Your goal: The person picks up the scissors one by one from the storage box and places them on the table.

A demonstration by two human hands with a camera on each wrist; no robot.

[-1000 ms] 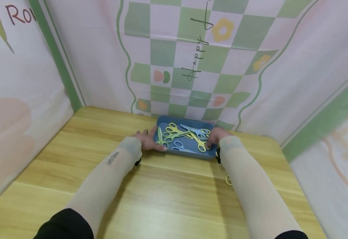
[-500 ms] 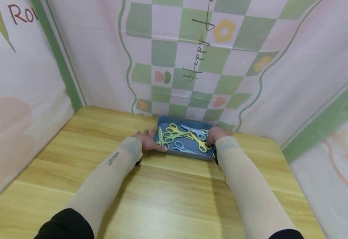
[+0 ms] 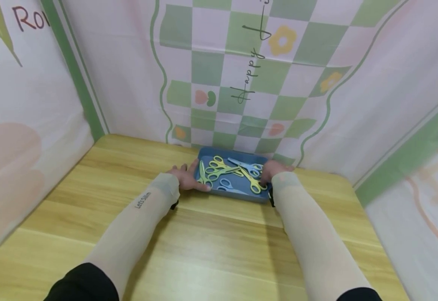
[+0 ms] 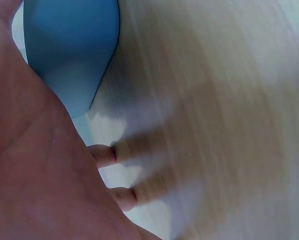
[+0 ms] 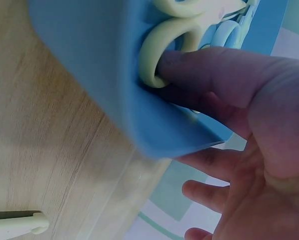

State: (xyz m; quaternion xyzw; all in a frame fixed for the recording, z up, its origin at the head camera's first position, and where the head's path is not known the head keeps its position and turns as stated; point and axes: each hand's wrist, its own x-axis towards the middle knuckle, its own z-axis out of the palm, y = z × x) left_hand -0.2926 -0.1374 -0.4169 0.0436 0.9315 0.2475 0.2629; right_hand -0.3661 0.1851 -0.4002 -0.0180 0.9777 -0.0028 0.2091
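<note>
A blue tray (image 3: 224, 195) holds several pairs of children's scissors in yellow, green and light blue. At its left end my left hand (image 3: 187, 178) is spread, thumb along the near rim; two fingertips show near the wooden table in the left wrist view. My right hand (image 3: 273, 170) reaches over the right end wall. In the right wrist view, its thumb (image 5: 187, 67) and forefinger pinch at a handle loop of the yellow scissors (image 5: 152, 52), inside the tray. Its other fingers stay outside the wall. The forefinger is partly hidden behind the thumb.
Green scissors (image 3: 202, 173) lie by the tray's left wall, light-blue scissors (image 3: 226, 184) near its front. A pale yellow piece (image 5: 14, 227) lies on the table (image 3: 204, 246) outside the tray, mostly hidden by my right forearm in the head view. A checked cloth (image 3: 238, 75) hangs directly behind.
My right hand and forearm have shifted slightly left, covering the yellow loop that showed on the table. The left hand holds its place, and the scissors lie almost as before.
</note>
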